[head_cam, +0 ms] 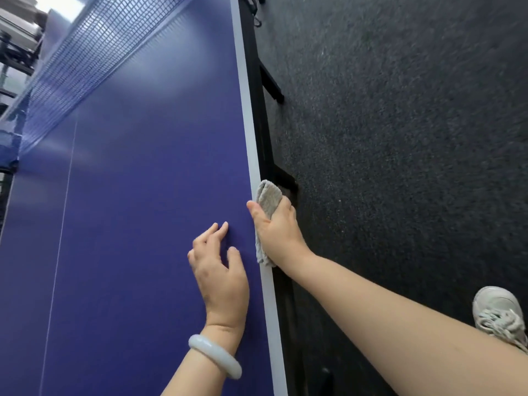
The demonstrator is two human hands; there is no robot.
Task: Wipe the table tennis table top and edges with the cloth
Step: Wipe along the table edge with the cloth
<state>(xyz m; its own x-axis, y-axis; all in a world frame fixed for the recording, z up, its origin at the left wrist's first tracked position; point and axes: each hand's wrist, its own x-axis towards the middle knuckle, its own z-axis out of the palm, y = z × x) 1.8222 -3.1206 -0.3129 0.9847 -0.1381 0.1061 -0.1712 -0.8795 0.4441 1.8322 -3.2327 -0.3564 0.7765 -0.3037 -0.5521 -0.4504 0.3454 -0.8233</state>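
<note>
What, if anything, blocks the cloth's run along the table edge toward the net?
Nothing visible. The right hand holds the cloth against the white edge, which looks bare ahead toward the net. The left hand rests on the blue top beside it, off the edge.

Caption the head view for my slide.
Right hand grips the cloth against the table edge; left hand rests on the blue table top.

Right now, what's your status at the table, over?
Right hand grips cloth against table edge. Left hand rests open on blue top. Only the net ahead, farther up.
</note>
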